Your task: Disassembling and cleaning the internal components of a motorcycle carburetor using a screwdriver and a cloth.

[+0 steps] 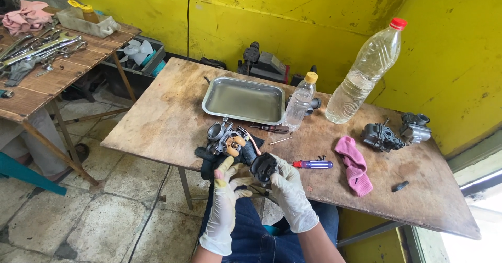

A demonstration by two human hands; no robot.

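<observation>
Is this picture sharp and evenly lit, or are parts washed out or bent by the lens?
Head view: daylight from the lower right blows out the white window corner; the shiny metal tray and clear plastic bottle with red cap show soft glare; the wooden table edge curves slightly from wide-angle distortion; the white-gloved left hand and right hand look sharp, without motion blur.
</observation>
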